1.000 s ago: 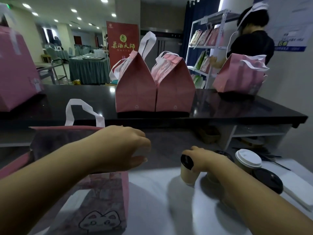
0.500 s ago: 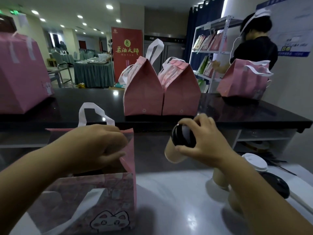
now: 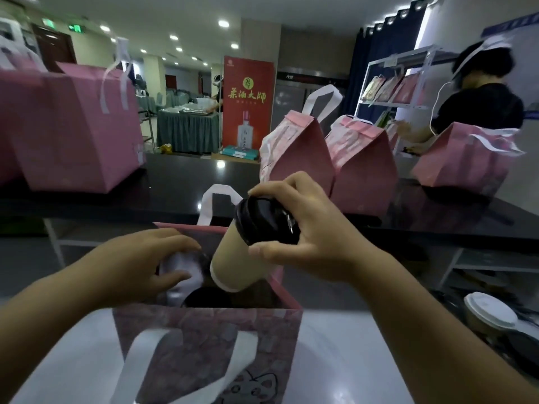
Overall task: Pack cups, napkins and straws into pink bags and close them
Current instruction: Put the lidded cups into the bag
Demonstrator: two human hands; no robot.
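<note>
Above the open pink bag (image 3: 204,339), a tilted cup (image 3: 236,263) is gripped by the right hand (image 3: 309,237), something white (image 3: 180,268) by the left hand (image 3: 143,263).

- Red banner (image 3: 248,103), upright beyond the dark counter (image 3: 186,182): four large gold characters in a row, reading 茶油大師. The round gold emblem above them and the fine line of print beneath are both too small to read.
- Green exit sign (image 3: 75,27), at the ceiling, upper left: lit, legend blurred.
- White tag (image 3: 390,61), on the top rail of the metal shelf (image 3: 408,104): print illegible.
- Blue-and-white notice (image 3: 522,21), on the right wall: lettering too blurred to read.
- Pink bag (image 3: 204,330), nearest and open: printed cat face low on its front.
</note>
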